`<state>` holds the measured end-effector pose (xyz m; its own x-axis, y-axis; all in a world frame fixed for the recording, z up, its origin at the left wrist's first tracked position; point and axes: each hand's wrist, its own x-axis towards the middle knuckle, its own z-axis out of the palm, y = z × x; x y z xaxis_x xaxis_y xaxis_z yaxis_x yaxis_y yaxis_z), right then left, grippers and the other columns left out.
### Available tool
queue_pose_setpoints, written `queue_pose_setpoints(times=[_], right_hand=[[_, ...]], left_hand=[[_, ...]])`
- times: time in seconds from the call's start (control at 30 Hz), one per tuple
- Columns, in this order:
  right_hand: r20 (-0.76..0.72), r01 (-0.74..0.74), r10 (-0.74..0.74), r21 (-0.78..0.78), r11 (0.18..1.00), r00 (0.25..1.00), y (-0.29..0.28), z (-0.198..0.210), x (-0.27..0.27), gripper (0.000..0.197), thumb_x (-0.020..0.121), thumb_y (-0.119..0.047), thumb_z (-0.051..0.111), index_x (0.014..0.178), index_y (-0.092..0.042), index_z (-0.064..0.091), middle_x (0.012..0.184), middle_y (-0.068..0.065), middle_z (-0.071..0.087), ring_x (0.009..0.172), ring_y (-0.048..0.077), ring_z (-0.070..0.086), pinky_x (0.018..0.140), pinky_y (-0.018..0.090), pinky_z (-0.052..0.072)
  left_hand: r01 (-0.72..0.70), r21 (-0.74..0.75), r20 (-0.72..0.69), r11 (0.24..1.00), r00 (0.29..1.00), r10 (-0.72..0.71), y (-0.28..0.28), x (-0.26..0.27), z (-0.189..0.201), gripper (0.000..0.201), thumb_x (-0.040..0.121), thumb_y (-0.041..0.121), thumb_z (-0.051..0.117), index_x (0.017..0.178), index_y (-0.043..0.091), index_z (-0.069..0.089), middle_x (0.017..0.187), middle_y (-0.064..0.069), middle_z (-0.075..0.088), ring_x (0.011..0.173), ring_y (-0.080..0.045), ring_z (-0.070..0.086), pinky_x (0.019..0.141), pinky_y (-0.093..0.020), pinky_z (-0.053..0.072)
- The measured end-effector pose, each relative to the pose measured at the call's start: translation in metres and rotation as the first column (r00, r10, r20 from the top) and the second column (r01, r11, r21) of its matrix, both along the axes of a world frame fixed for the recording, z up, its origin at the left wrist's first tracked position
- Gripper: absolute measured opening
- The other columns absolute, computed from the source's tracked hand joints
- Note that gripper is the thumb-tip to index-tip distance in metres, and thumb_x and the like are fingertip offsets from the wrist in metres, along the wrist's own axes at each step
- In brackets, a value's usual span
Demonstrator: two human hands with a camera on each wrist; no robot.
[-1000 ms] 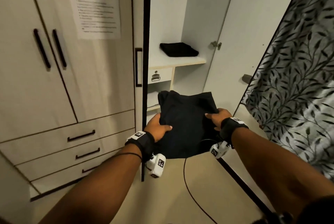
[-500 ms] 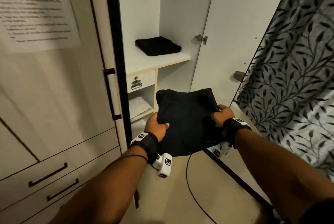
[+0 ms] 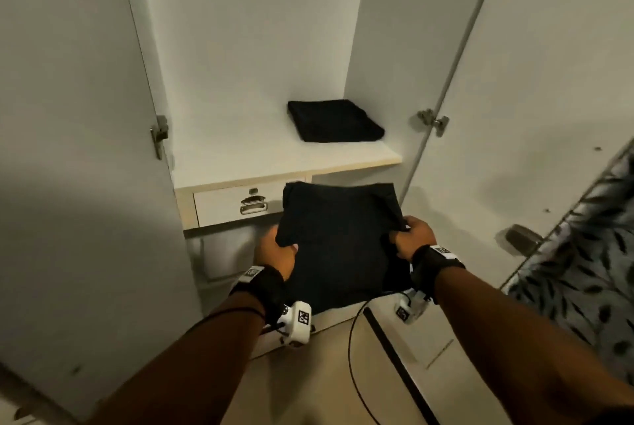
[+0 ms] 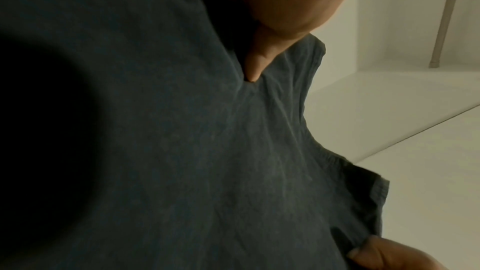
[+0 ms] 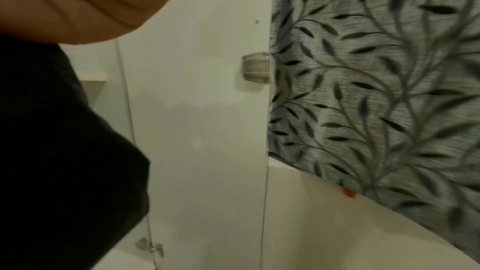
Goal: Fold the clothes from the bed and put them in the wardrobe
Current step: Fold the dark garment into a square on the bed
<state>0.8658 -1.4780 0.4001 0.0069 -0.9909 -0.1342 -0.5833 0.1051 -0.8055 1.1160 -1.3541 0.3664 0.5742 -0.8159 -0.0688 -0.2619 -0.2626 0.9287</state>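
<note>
The folded cloth in the hands is black. At 12 o'clock from it, another black cloth lies on a white shelf. The wardrobe door is white. At 3 o'clock, a grey curtain has dark leaves.
</note>
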Motion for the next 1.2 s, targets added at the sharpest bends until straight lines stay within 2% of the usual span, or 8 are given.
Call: queue_pose_setpoints(times=[0.2, 0.3, 0.57, 0.7, 0.77, 0.9, 1.1, 1.2], right_hand=[[-0.005, -0.175, 0.174, -0.032, 0.984, 0.985, -0.113, 0.024, 0.068, 0.033, 0.078, -0.018, 0.067, 0.108, -0.030, 0.066, 0.093, 0.003, 0.073, 0.084, 0.029, 0.070, 0.084, 0.047, 0.061], [-0.069, -0.241, 0.236, -0.091, 0.966, 0.969, -0.165, 0.039, 0.119, 0.041, 0.081, -0.013, 0.065, 0.121, -0.023, 0.067, 0.107, 0.006, 0.072, 0.102, 0.030, 0.067, 0.092, 0.032, 0.052], [-0.059, -0.329, 0.324, -0.196, 0.924, 0.944, -0.287, 0.065, 0.238, 0.049, 0.085, -0.013, 0.069, 0.132, -0.020, 0.059, 0.126, 0.008, 0.066, 0.117, 0.030, 0.062, 0.099, 0.031, 0.046], [-0.165, -0.428, 0.405, -0.135, 0.894, 0.899, -0.334, 0.047, 0.279, 0.075, 0.084, -0.029, 0.078, 0.149, -0.026, 0.040, 0.141, 0.011, 0.054, 0.127, 0.034, 0.055, 0.108, 0.040, 0.046], [-0.347, -0.574, 0.534, -0.016, 0.818, 0.771, -0.346, 0.036, 0.297, 0.097, 0.073, -0.048, 0.086, 0.153, -0.035, 0.032, 0.157, 0.011, 0.032, 0.139, 0.038, 0.042, 0.113, 0.049, 0.041], [-0.679, -0.759, 0.696, 0.319, 0.568, 0.235, -0.363, 0.033, 0.337, 0.120, 0.054, -0.081, 0.079, 0.155, -0.044, 0.026, 0.167, 0.006, 0.005, 0.151, 0.041, 0.017, 0.120, 0.058, 0.027], [-0.751, -0.807, 0.660, 0.382, 0.450, 0.013, -0.394, 0.039, 0.367, 0.140, 0.045, -0.079, 0.083, 0.158, -0.044, 0.010, 0.167, 0.005, -0.014, 0.151, 0.045, 0.011, 0.117, 0.062, 0.028], [-0.809, -0.854, 0.584, 0.262, 0.449, 0.059, -0.407, 0.035, 0.381, 0.118, 0.058, -0.074, 0.081, 0.155, -0.030, 0.032, 0.163, 0.013, 0.016, 0.141, 0.041, 0.036, 0.109, 0.054, 0.043]], left_hand=[[-0.138, -0.023, 0.072, 0.990, 0.988, 0.139, -0.078, 0.049, 0.023, 0.019, 0.096, 0.014, 0.060, 0.115, 0.018, 0.064, 0.111, -0.007, 0.067, 0.103, -0.029, 0.062, 0.092, -0.032, 0.046], [-0.213, -0.049, 0.125, 0.976, 0.968, 0.217, -0.125, 0.095, 0.035, 0.014, 0.094, 0.013, 0.057, 0.105, 0.018, 0.064, 0.106, -0.008, 0.068, 0.093, -0.027, 0.060, 0.088, -0.035, 0.047], [-0.357, -0.126, 0.051, 0.925, 0.929, 0.366, -0.233, 0.214, 0.089, 0.054, 0.090, 0.006, 0.067, 0.141, 0.020, 0.053, 0.137, -0.008, 0.061, 0.125, -0.033, 0.057, 0.107, -0.041, 0.045], [-0.368, 0.096, 0.385, 0.925, 0.871, 0.306, -0.263, 0.249, 0.092, 0.096, 0.083, 0.038, 0.079, 0.157, 0.034, 0.018, 0.165, -0.008, 0.019, 0.146, -0.039, 0.030, 0.116, -0.055, 0.033], [-0.186, 0.257, 0.540, 0.948, 0.842, 0.019, -0.274, 0.247, 0.084, 0.104, 0.073, 0.058, 0.082, 0.156, 0.035, 0.023, 0.164, -0.006, 0.019, 0.145, -0.037, 0.032, 0.114, -0.049, 0.035], [0.063, 0.618, 0.468, 0.784, 0.772, -0.431, -0.296, 0.234, 0.054, 0.102, 0.064, 0.070, 0.082, 0.150, 0.032, 0.043, 0.150, 0.001, 0.046, 0.134, -0.026, 0.048, 0.111, -0.039, 0.040], [-0.064, 0.706, 0.503, 0.705, 0.747, -0.435, -0.329, 0.260, 0.043, 0.100, 0.078, 0.074, 0.068, 0.159, 0.039, 0.021, 0.168, -0.007, 0.016, 0.150, -0.035, 0.027, 0.122, -0.046, 0.024], [-0.185, 0.739, 0.547, 0.648, 0.726, -0.417, -0.351, 0.273, 0.040, 0.096, 0.082, 0.082, 0.052, 0.160, 0.040, 0.015, 0.169, -0.009, 0.009, 0.151, -0.045, 0.016, 0.122, -0.061, 0.017]])
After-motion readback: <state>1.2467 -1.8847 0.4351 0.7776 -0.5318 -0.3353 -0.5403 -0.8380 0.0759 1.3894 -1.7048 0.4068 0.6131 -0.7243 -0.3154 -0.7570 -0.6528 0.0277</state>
